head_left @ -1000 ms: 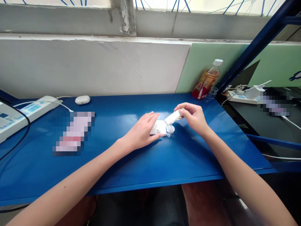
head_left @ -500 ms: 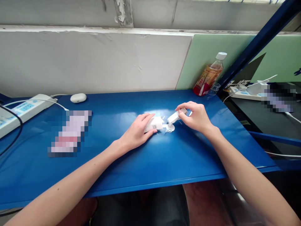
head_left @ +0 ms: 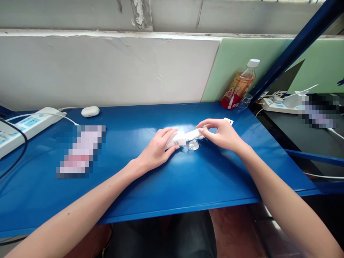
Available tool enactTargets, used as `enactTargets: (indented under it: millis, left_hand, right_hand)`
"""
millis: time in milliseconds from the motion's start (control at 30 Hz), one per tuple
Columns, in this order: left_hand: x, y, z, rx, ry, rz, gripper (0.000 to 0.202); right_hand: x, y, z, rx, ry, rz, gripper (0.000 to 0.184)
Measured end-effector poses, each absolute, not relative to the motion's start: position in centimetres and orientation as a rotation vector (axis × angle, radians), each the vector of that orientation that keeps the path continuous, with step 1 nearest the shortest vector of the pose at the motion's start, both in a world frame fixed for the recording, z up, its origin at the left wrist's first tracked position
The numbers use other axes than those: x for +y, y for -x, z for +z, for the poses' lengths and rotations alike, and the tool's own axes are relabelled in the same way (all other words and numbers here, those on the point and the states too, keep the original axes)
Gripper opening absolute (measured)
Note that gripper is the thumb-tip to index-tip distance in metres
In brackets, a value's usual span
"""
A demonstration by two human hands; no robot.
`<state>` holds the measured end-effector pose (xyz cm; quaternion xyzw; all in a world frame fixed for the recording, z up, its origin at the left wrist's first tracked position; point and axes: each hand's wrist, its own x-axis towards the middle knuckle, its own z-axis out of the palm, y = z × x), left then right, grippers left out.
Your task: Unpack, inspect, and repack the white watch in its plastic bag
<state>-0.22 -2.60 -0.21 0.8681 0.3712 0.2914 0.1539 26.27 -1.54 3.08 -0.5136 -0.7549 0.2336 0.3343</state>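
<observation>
My left hand point(head_left: 154, 150) is closed around a small white box point(head_left: 177, 139) with a square printed code, lying on the blue table point(head_left: 166, 190). In a pinch between thumb and fingers, my right hand point(head_left: 223, 133) holds a slim white piece point(head_left: 193, 134). Its left end is right at the box's right end; whether it has entered the box I cannot tell. Just below that spot lies a small, shiny, round clear item point(head_left: 194, 144). A white edge shows behind my right hand, and what it belongs to is hidden.
A phone point(head_left: 82, 150) with a blurred screen lies left, its cable running to a power strip point(head_left: 34, 123). Near the wall sits a white earbud case point(head_left: 90, 111). A drink bottle point(head_left: 238, 87) leans at the back right, beside a blue metal post point(head_left: 292, 52).
My right hand has brought the slim white piece left and levelled it, up to the box's end. My left hand and the box stay nearly in place.
</observation>
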Motion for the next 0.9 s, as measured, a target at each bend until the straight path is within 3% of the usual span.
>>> enactTargets:
  millis: [167,433,900]
  left_hand:
    - [-2.4,0.4,-0.6,1.054,-2.506,0.833,0.043]
    - [-2.4,0.3,-0.4,1.022,-2.511,0.772,0.043]
    - [-2.3,0.7,-0.5,1.001,-2.493,0.699,0.044]
  right_hand:
    - [-1.7,-26.0,2.5,-2.116,1.339,0.636,0.019]
    - [-1.5,-25.9,1.5,-2.444,1.314,0.148,0.028]
    - [-1.3,-27.5,2.4,-2.508,1.019,0.336,0.027]
